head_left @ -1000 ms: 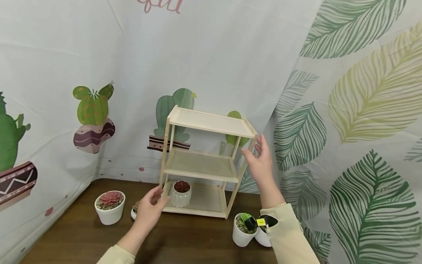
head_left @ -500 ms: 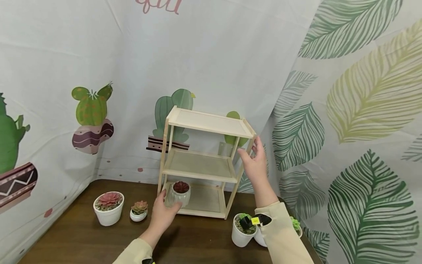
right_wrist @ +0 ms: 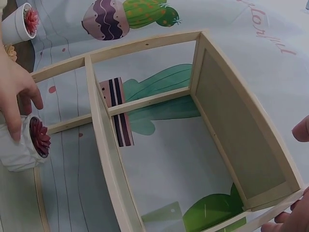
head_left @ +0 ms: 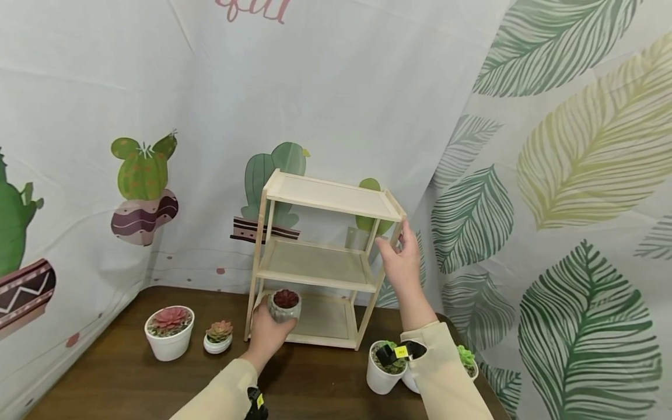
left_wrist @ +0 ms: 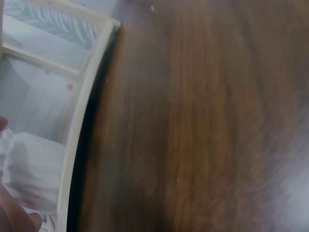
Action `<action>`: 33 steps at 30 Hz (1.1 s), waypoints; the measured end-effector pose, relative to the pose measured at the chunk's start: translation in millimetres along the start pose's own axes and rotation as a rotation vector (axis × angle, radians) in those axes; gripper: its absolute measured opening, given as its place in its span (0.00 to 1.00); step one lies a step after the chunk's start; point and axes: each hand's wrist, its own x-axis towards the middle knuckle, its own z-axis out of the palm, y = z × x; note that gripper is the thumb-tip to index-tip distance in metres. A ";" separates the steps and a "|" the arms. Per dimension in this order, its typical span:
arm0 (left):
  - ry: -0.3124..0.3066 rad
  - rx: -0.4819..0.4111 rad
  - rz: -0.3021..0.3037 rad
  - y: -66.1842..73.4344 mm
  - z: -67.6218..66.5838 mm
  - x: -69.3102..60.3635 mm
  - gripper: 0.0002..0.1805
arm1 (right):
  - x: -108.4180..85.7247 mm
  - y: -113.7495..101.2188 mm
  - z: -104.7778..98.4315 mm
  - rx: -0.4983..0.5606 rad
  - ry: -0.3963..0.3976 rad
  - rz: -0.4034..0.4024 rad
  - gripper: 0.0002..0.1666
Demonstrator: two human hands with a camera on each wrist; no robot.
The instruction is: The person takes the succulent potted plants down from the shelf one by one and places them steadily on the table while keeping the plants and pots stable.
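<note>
My left hand [head_left: 269, 331] grips a small white pot with a dark red succulent [head_left: 286, 300] at the left of the bottom tier of a pale wooden three-tier shelf [head_left: 315, 274]. In the right wrist view, my left fingers lie over the side of the white pot [right_wrist: 19, 150]; whether its base touches the tier I cannot tell. My right hand [head_left: 404, 265] is at the shelf's upper right front post. Its fingertips touch the post, while the thumb stands apart from it. In the left wrist view, only the pot's white side [left_wrist: 36, 164] and part of my hand show.
A pink succulent in a white pot [head_left: 170, 333] and a smaller potted succulent [head_left: 217, 337] stand on the brown table [head_left: 315, 391] to the left. Right of the shelf are a green potted plant [head_left: 384, 373] and another [head_left: 467, 361], partly behind my right sleeve.
My left hand has moved right to the red succulent's pot and taken hold of it. The pot has shifted slightly and tilted. My right hand has come in against the shelf post.
</note>
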 end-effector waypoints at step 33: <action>0.087 0.022 -0.081 -17.5 32.0 19.9 0.49 | 2.0 7.1 -2.2 0.015 -0.010 -0.025 0.44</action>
